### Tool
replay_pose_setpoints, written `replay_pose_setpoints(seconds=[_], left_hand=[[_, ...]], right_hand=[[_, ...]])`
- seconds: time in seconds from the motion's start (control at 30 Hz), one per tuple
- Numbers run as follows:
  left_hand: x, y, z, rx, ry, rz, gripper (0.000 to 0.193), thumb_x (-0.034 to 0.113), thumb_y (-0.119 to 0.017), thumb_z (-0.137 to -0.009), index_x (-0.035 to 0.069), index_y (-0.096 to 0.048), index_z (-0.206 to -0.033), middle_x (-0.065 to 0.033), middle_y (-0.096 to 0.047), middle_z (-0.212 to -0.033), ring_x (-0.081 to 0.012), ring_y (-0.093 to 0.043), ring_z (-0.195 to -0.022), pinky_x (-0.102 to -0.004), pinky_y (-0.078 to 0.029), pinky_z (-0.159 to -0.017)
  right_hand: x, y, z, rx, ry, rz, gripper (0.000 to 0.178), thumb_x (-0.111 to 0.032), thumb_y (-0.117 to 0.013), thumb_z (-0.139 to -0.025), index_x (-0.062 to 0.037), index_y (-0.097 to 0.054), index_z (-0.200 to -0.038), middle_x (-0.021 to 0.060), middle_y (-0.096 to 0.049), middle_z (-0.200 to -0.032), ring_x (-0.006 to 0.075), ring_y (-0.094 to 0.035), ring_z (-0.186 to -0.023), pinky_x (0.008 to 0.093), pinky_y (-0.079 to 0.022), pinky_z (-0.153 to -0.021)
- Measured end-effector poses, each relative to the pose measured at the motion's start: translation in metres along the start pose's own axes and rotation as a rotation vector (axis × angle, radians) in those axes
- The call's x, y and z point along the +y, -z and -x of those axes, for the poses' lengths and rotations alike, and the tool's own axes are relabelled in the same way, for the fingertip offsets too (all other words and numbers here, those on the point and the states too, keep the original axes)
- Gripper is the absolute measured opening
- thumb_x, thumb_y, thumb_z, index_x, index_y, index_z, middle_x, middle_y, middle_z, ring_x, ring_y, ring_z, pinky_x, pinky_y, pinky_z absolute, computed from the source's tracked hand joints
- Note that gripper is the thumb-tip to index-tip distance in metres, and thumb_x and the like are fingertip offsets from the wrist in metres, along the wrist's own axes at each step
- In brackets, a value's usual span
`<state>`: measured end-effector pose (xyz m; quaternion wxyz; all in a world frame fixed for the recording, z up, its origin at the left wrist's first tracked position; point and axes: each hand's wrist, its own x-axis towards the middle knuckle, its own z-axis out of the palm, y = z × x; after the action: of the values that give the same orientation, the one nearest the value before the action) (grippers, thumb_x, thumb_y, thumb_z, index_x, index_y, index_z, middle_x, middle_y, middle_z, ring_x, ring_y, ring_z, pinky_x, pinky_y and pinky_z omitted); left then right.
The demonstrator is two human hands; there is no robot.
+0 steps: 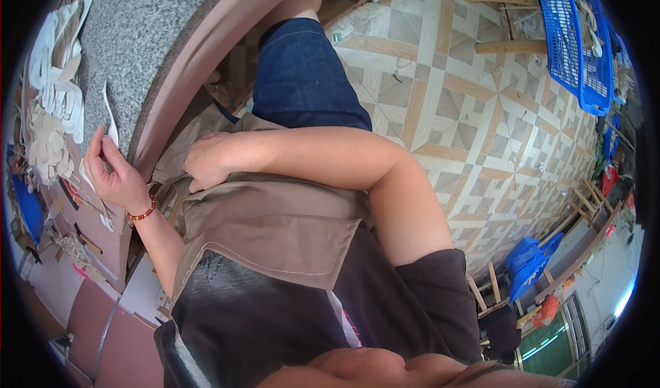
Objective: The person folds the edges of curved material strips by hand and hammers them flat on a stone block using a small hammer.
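My left hand [115, 175], with a red beaded bracelet at the wrist, is raised beside the edge of the speckled grey tabletop [141, 37]. Its thumb and fingers are closed on a thin white curved strip [110, 116], which points up past the fingertips. My right hand [208, 158] lies across my lap against the brown apron [275, 199], its fingers curled and turned down. Whatever those fingers may hold is hidden.
White strips [51, 51] and a heap of pale flat pieces [49, 144] lie along the table's left side. Handled tools [88, 242] are beyond my left wrist. A blue plastic basket [560, 37] is at upper right, over a patterned tile floor [474, 106].
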<state>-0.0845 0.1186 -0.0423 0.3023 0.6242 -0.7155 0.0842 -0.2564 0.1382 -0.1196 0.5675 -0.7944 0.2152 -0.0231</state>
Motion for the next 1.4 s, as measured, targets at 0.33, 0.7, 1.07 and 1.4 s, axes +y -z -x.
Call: replay_pose_setpoints(seconds=[0.33, 0.7, 1.07, 1.4], left_hand=[[-0.001, 0.0, -0.001, -0.001, -0.079, -0.023, 0.019, 0.004, -0.065, -0.1, 0.0, -0.074, -0.116, -0.0092, -0.073, -0.11, -0.0192, -0.067, -0.096, -0.0312, -0.053, -0.086], [0.002, -0.001, -0.001, -0.016, -0.085, -0.022, 0.018, 0.003, -0.064, -0.1, -0.001, -0.073, -0.115, -0.0103, -0.073, -0.108, -0.0234, -0.066, -0.099, -0.0346, -0.052, -0.085], [-0.008, -0.001, 0.001, -0.041, -0.101, -0.015, 0.02, 0.002, -0.062, -0.101, -0.002, -0.071, -0.119, -0.0129, -0.071, -0.113, -0.0243, -0.066, -0.099, -0.0346, -0.053, -0.087], [-0.008, 0.001, -0.006, -0.113, 0.006, 0.245, 0.024, 0.005, -0.057, -0.104, -0.003, -0.065, -0.125, -0.0147, -0.068, -0.113, -0.0273, -0.065, -0.098, -0.0357, -0.052, -0.086]], right_hand=[[-0.001, -0.002, -0.009, -0.001, 0.034, 0.052, 0.039, -0.029, -0.055, -0.097, -0.0031, -0.074, -0.118, 0.022, -0.069, -0.125, 0.0384, -0.064, -0.121, 0.0502, -0.05, -0.103], [0.001, 0.008, -0.013, 0.045, 0.045, 0.082, 0.037, -0.03, -0.058, -0.096, -0.0033, -0.075, -0.116, 0.0207, -0.07, -0.123, 0.0398, -0.064, -0.12, 0.0507, -0.05, -0.101], [0.016, 0.004, -0.03, 0.102, 0.157, 0.066, 0.03, -0.027, -0.058, -0.093, -0.0078, -0.076, -0.106, 0.016, -0.073, -0.114, 0.0367, -0.067, -0.112, 0.0522, -0.052, -0.095], [0.156, 0.046, 0.056, 1.081, -0.364, 0.517, 0.021, -0.012, -0.062, -0.074, -0.005, -0.075, -0.089, 0.0196, -0.073, -0.093, 0.0377, -0.072, -0.086, 0.0499, -0.057, -0.073]])
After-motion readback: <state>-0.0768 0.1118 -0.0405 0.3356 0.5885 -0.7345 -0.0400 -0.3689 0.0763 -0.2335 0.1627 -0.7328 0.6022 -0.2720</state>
